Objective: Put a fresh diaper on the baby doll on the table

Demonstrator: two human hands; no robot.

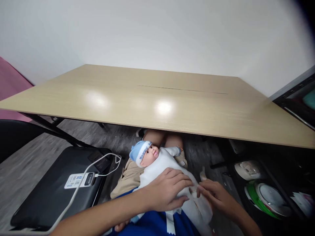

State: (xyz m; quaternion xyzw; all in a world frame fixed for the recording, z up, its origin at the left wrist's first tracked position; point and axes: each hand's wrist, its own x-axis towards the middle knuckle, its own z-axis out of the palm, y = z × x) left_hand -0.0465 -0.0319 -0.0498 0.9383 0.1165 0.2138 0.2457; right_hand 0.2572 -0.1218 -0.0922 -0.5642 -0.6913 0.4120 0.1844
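Left hand (168,188) lies flat on the belly of the doll (169,173), fingers spread and slightly curled, palm down. An open, pressing grip, closed round nothing. Right hand (215,193) sits just beside it at the doll's hip, fingertips pinched on a fold of the white suit (199,206); whether the pinch has the cloth fully caught is hard to tell, the fingertips partly hide one another.

Doll lies on its back across the person's lap, head toward the left and away from the body, wearing a blue cap (138,151) with lettering on the white band. One small arm sticks out to the side. A blue cloth (157,224) shows under the doll's lower half.

Judgement on handling: the flat left palm should keep the doll from rolling off the lap while the right works the cloth; small pulls suit a soft suit better than tugs, and the pinch wants to stay close to the seam.

Pose: both forearms come in from the bottom edge, left arm reaching diagonally across, wrist low; right wrist bent inward.

Around: wooden surface (157,98) above the lap, bare. A dark case (51,190) to the left with a power bank (80,180) and white cable (103,164) on it. Bowls (268,196) on a low shelf to the right.
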